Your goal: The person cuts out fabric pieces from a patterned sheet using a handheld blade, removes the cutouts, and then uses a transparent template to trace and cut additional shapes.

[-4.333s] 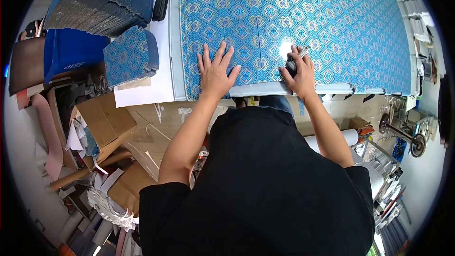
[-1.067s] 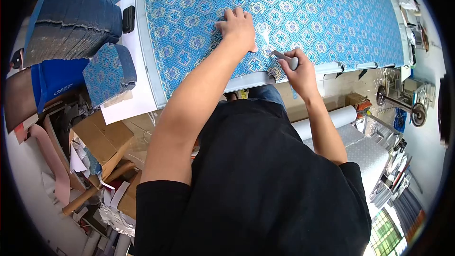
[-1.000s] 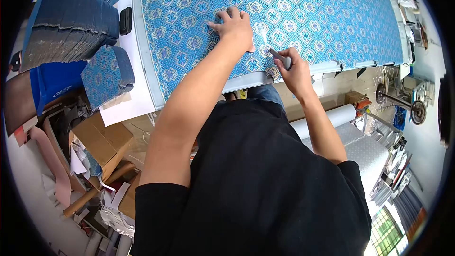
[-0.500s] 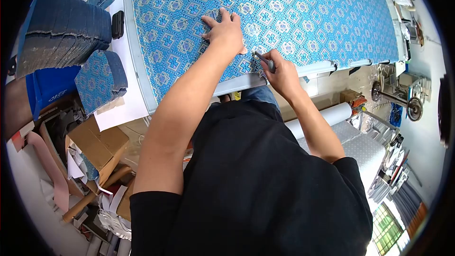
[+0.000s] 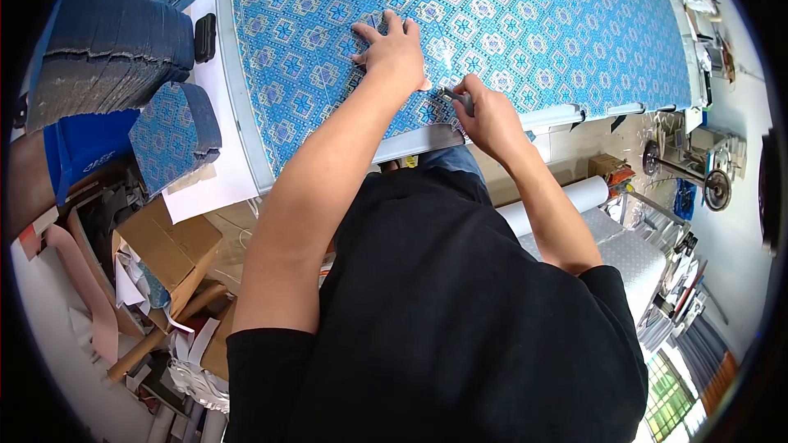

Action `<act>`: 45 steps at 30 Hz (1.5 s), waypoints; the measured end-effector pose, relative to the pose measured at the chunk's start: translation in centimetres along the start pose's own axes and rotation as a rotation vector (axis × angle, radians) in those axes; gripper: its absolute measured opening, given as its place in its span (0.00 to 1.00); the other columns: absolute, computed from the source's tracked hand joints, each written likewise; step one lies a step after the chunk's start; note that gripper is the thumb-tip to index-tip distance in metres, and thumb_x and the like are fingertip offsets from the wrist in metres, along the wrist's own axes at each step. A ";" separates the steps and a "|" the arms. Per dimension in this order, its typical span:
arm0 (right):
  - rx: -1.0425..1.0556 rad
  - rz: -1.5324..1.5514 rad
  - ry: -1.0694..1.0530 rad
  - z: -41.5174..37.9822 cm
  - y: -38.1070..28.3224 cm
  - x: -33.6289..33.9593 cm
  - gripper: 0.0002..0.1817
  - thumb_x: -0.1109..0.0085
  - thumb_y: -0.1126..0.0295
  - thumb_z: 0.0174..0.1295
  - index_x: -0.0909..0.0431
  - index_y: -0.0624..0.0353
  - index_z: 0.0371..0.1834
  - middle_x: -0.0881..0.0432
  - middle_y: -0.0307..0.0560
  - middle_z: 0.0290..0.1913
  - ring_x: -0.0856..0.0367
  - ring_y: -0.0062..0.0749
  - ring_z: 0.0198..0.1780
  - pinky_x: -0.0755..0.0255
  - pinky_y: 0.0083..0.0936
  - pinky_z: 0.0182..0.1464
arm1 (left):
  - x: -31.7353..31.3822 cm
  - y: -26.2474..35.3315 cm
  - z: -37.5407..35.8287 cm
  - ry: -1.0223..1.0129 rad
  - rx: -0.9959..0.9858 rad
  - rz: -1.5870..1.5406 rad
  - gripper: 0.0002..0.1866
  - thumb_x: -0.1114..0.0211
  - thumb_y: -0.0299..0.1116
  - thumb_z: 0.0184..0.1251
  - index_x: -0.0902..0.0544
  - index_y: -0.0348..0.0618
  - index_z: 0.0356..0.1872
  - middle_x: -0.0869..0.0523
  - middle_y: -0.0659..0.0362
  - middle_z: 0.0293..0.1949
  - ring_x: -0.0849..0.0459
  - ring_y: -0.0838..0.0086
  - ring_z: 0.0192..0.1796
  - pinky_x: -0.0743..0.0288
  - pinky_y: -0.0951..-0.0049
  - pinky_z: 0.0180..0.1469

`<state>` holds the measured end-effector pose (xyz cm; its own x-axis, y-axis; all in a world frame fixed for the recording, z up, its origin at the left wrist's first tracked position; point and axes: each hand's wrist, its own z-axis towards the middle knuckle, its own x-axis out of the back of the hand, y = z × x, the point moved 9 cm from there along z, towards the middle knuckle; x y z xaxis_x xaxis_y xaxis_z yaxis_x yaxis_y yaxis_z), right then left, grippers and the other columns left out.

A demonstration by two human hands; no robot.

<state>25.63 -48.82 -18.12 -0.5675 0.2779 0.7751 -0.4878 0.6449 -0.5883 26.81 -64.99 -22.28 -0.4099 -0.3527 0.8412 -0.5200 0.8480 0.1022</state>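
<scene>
Blue patterned fabric (image 5: 542,25) covers the long table under both hands. My left hand (image 5: 392,51) lies on it with fingers spread, pressing down near the front edge; a transparent sheet or template seems to lie beneath, its outline hard to make out. To its right, my right hand (image 5: 484,108) is closed around a dark grey handheld tool (image 5: 461,101), whose tip points left at the fabric close to my left thumb side.
Tall stacks of dark-edged cut pieces (image 5: 115,41) and a smaller patterned stack (image 5: 176,131) stand at the left, by a black case (image 5: 204,38). Below are a blue bin (image 5: 90,148) and a cardboard box (image 5: 168,242). A white roll (image 5: 587,194) lies at the right.
My right hand has moved slightly up with the tool, and its grip has turned a little. My left hand has barely shifted and stays spread on the fabric.
</scene>
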 end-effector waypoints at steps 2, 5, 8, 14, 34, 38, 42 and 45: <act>0.002 -0.024 -0.007 0.2 -0.1 -0.1 0.10 0.33 0.70 0.69 0.22 0.57 0.48 0.13 0.60 0.32 0.13 0.60 0.35 0.22 0.46 0.37 | 0.1 0.0 0.0 -0.001 -0.004 0.007 0.63 0.15 0.57 0.53 0.46 0.55 0.86 0.52 0.48 0.86 0.49 0.19 0.79 0.19 0.28 0.65; 0.035 -0.055 0.009 0.6 0.1 -0.5 0.10 0.32 0.70 0.68 0.22 0.57 0.48 0.13 0.59 0.32 0.13 0.59 0.35 0.22 0.47 0.37 | 0.1 0.1 0.0 -0.002 -0.006 0.025 0.63 0.16 0.58 0.54 0.46 0.53 0.86 0.52 0.47 0.86 0.50 0.18 0.79 0.19 0.28 0.65; 0.093 -0.042 0.068 0.3 0.5 -0.8 0.10 0.32 0.71 0.66 0.23 0.57 0.47 0.13 0.57 0.31 0.13 0.59 0.34 0.22 0.48 0.36 | 0.2 0.3 -0.3 -0.005 -0.016 0.033 0.63 0.16 0.57 0.55 0.47 0.51 0.86 0.52 0.45 0.86 0.51 0.17 0.79 0.20 0.27 0.64; 0.100 -0.022 0.096 0.3 0.6 -0.7 0.11 0.31 0.71 0.66 0.23 0.57 0.46 0.14 0.58 0.30 0.14 0.60 0.34 0.23 0.49 0.36 | -0.2 0.4 0.3 -0.016 -0.027 0.013 0.64 0.15 0.55 0.53 0.47 0.51 0.86 0.54 0.42 0.86 0.54 0.12 0.78 0.25 0.22 0.65; 0.259 0.186 0.163 0.2 3.5 -1.6 0.09 0.30 0.75 0.68 0.19 0.63 0.48 0.10 0.54 0.39 0.10 0.42 0.38 0.19 0.32 0.42 | -0.3 0.1 0.4 0.032 0.021 0.005 0.61 0.14 0.53 0.52 0.43 0.54 0.83 0.50 0.47 0.86 0.50 0.17 0.79 0.19 0.27 0.64; 0.335 0.070 -0.123 2.6 2.2 0.0 0.09 0.30 0.69 0.70 0.19 0.56 0.48 0.11 0.53 0.37 0.12 0.48 0.35 0.21 0.38 0.39 | -0.3 -0.1 0.1 0.073 0.054 -0.070 0.59 0.11 0.49 0.48 0.39 0.59 0.81 0.48 0.52 0.86 0.51 0.22 0.81 0.23 0.24 0.67; 0.529 -0.057 -0.326 4.2 0.9 0.2 0.10 0.31 0.70 0.69 0.21 0.55 0.49 0.12 0.55 0.37 0.13 0.55 0.37 0.22 0.44 0.38 | -0.5 -0.5 0.3 0.126 0.044 -0.110 0.58 0.10 0.49 0.47 0.35 0.58 0.80 0.46 0.50 0.85 0.52 0.21 0.81 0.29 0.20 0.69; 0.641 -0.143 -0.399 4.7 0.0 0.6 0.11 0.32 0.71 0.69 0.22 0.55 0.49 0.12 0.56 0.37 0.14 0.56 0.37 0.22 0.44 0.38 | -0.8 -0.5 0.2 0.151 0.073 -0.155 0.57 0.09 0.45 0.46 0.34 0.62 0.80 0.45 0.54 0.85 0.52 0.24 0.82 0.32 0.19 0.71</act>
<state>22.17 -52.00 -18.78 -0.6072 -0.1337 0.7832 -0.7944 0.0830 -0.6017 27.31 -65.23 -23.11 -0.2070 -0.4086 0.8889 -0.6232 0.7555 0.2021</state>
